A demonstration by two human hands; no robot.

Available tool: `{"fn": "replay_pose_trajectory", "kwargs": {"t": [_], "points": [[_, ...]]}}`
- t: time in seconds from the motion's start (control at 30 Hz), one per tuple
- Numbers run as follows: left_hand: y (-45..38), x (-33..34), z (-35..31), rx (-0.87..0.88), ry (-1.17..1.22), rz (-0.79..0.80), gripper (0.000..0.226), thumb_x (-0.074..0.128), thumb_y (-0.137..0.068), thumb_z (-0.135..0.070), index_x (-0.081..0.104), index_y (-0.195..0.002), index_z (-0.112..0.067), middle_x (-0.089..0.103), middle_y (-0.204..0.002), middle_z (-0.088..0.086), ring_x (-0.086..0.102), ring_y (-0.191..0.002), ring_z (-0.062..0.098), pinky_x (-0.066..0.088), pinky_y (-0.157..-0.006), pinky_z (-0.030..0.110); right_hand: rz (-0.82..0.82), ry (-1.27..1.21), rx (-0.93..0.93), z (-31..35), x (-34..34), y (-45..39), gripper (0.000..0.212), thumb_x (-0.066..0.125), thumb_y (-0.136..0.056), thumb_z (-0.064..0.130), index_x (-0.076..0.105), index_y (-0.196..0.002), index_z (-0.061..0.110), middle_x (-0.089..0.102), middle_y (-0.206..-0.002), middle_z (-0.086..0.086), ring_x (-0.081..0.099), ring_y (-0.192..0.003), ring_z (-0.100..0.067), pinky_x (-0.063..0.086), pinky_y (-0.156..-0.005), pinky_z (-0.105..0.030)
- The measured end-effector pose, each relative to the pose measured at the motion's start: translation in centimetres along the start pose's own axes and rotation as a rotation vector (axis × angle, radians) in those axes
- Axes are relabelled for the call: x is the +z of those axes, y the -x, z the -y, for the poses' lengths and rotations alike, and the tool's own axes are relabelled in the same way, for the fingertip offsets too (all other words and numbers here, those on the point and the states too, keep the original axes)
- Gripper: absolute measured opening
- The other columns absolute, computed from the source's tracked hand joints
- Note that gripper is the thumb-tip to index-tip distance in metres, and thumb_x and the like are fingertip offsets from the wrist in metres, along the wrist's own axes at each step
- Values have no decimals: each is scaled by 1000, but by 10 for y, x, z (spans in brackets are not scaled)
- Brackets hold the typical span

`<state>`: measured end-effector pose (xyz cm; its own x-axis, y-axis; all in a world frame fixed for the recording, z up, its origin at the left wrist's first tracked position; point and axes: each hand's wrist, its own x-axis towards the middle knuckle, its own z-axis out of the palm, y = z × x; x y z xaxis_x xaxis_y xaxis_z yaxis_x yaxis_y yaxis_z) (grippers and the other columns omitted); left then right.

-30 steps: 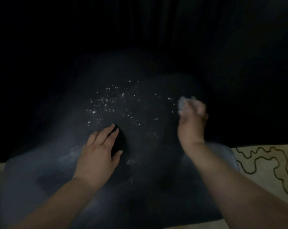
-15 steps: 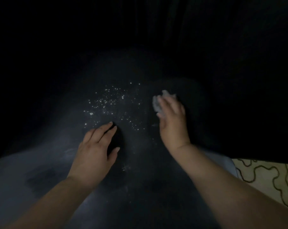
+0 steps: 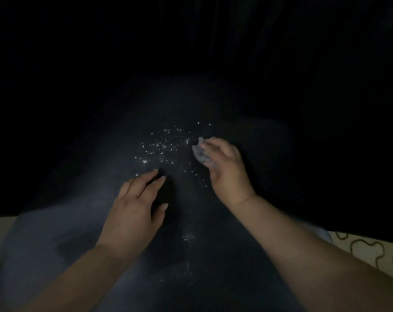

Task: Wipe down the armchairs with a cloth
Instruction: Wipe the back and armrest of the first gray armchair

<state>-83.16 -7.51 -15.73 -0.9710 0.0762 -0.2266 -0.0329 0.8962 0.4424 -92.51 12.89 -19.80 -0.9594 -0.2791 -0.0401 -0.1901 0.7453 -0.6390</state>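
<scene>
Armchair (image 3: 83,233): dark upholstery, dim view, white specks (image 3: 166,145) scattered on it. Cloth (image 3: 201,155): crumpled, pinched in right hand (image 3: 227,170), apparently touching the upholstery beside the specks. Left hand (image 3: 134,212): fingers spread, flat on armchair, nearer the camera.

Crumpled cloth (image 3: 202,155) on speckled dark armchair (image 3: 123,221)

Two bare forearms reach in from the bottom edge of the dim head view, with no sleeve, watch or bracelet on the parts that show. The left hand (image 3: 132,212) and right hand (image 3: 227,170) wear no gloves or rings. Short, pale fingernails catch the light.
</scene>
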Motion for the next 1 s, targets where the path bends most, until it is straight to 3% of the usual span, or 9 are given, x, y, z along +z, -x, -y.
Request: {"fn": "replay_pose_trajectory", "kwargs": {"t": [0.13, 0.23, 0.3, 0.4, 0.5, 0.57, 0.63, 0.83, 1.0], "points": [[2, -6, 8, -17, 11, -27, 55, 72, -81, -19, 56, -132, -10, 50, -137, 2, 44, -121, 22, 38, -106, 35, -226, -53, 114, -5, -11, -26, 36, 56, -90, 4, 54, -126, 8, 50, -131, -11, 44, -120, -20, 30, -99, -14], [2, -7, 19, -45, 8, -57, 56, 73, -80, -18, 56, -132, -10, 51, -136, 4, 44, -120, 23, 38, -104, 35, -289, -93, 190, -5, -14, -70, 40, 53, -94, 8, 47, -133, 13, 41, -132, 7, 43, -116, 3, 27, -90, 3], [0, -9, 28, -96, 14, -80, 57, 74, -80, -17, 56, -133, -11, 51, -137, 6, 43, -120, 26, 37, -104, 35, -180, -78, 168, 1, -5, -92, 39, 53, -94, 6, 48, -133, 10, 41, -134, 1, 46, -119, -5, 31, -94, -2], [-2, -12, 39, -166, 23, -112, 56, 74, -79, -15, 56, -132, -10, 50, -139, 7, 42, -119, 27, 33, -105, 32, -126, -96, 15, 23, 13, -79, 35, 55, -90, 0, 56, -125, -2, 55, -122, -14, 59, -109, -19, 42, -100, -25], [-2, -17, 44, -189, 25, -129, 58, 75, -79, -14, 56, -133, -9, 50, -138, 8, 43, -120, 30, 34, -107, 36, 72, -26, -276, 42, 30, -28, 38, 56, -84, -9, 62, -120, 0, 57, -123, -15, 52, -113, -20, 37, -103, -20], [-2, -18, 47, -186, 20, -130, 58, 75, -78, -14, 56, -133, -8, 50, -138, 9, 44, -120, 31, 35, -107, 37, 165, -72, -289, 44, 28, -12, 40, 57, -85, -6, 61, -123, 3, 56, -127, -13, 51, -116, -21, 39, -104, -28], [-2, -19, 50, -188, 27, -143, 58, 75, -78, -14, 56, -133, -8, 51, -137, 9, 45, -120, 31, 34, -107, 35, 122, -24, -253, 41, 20, -26, 48, 59, -83, -6, 57, -129, 8, 54, -130, -12, 53, -117, -28, 42, -101, -42], [-1, -18, 59, -193, 49, -203, 57, 76, -78, -13, 57, -131, -8, 51, -136, 11, 45, -120, 31, 38, -105, 39, -95, 262, 33, 13, 6, -67, 47, 62, -88, 25, 51, -134, 30, 46, -133, -3, 41, -118, -27, 32, -94, -42], [5, -16, 60, -206, 50, -190, 55, 74, -80, -14, 56, -132, -8, 50, -137, 10, 45, -120, 32, 38, -106, 41, 48, 131, -238, 16, 21, -31, 52, 69, -79, -1, 62, -124, 24, 54, -113, -8, 49, -96, -26, 40, -85, -36]]}}
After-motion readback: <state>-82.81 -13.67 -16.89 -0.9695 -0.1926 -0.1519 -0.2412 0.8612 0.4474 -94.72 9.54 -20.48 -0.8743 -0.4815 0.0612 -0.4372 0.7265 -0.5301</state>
